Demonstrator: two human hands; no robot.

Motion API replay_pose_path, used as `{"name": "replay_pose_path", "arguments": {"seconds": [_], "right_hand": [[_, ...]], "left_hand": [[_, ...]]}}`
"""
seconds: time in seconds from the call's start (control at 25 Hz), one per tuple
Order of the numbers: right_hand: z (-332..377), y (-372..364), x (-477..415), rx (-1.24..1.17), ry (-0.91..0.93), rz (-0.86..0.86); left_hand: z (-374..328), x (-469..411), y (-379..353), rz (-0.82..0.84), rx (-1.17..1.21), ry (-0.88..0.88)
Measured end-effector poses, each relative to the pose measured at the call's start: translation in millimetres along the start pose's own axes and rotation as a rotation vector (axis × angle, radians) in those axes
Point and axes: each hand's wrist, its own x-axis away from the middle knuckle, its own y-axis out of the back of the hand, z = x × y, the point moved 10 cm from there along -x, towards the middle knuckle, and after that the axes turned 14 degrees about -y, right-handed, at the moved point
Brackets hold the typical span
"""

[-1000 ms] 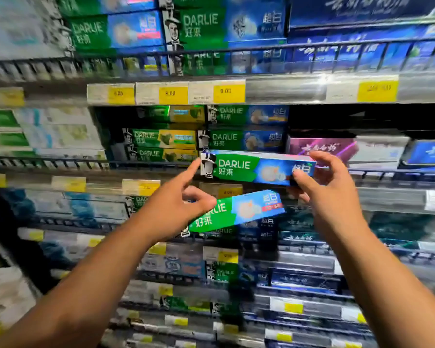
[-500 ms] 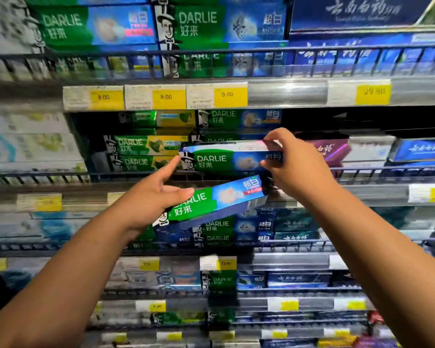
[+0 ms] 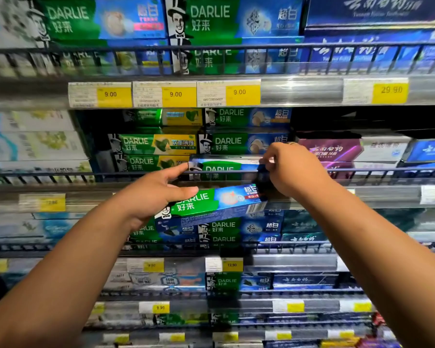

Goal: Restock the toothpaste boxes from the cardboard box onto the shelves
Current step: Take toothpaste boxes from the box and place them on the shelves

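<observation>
My left hand (image 3: 153, 194) grips a green and blue Darlie toothpaste box (image 3: 216, 204), held tilted in front of the shelf edge, thumb on top and forefinger stretched out. A second Darlie box (image 3: 224, 167) lies behind the wire rail on the middle shelf, under a stack of the same boxes (image 3: 239, 143). My right hand (image 3: 291, 169) holds that box's right end, fingers curled around it. The cardboard box is not in view.
A wire rail (image 3: 60, 174) fronts each shelf. Green and yellow Darlie boxes (image 3: 151, 144) sit to the left of the stack, purple and white boxes (image 3: 332, 150) to the right. Price tags (image 3: 176, 94) line the shelf edge above. Lower shelves hold more toothpaste.
My right hand has pushed its box over the rail and down onto the middle shelf. My left hand has stayed in place with the tilted box.
</observation>
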Motion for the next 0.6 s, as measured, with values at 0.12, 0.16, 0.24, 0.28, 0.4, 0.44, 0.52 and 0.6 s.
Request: {"name": "replay_pose_path", "arguments": {"seconds": [0.12, 0.16, 0.24, 0.28, 0.4, 0.44, 0.52, 0.6], "right_hand": [[0.6, -3.9, 3.9, 0.037, 0.008, 0.016], [-0.5, -5.5, 3.9, 0.041, 0.001, 0.025], [-3.3, -4.9, 4.2, -0.006, -0.018, 0.021], [-5.5, -1.1, 5.8, -0.062, -0.031, -0.004], [-9.0, 12.3, 20.9, -0.259, -0.038, -0.03], [-8.8, 11.0, 28.0, -0.325, -0.042, 0.032], [-7.2, -1.6, 44.6, -0.56, -0.092, 0.274], [-3.2, -16.8, 58.8, -0.903, -0.18, 0.536]], "left_hand": [[-2.7, 0.4, -5.1, 0.049, -0.055, 0.005], [-4.7, 1.2, -5.7, 0.048, -0.069, -0.001], [-12.1, 4.3, -5.2, 0.036, -0.087, -0.043], [-16.8, 6.7, -3.9, 0.025, -0.095, -0.074], [-36.3, 14.6, 2.5, -0.011, -0.115, -0.191], [-43.1, 16.3, 4.7, -0.023, -0.105, -0.23], [-55.0, 18.4, 7.5, -0.044, -0.088, -0.289], [-64.6, 18.3, 5.6, -0.055, -0.092, -0.322]]}}
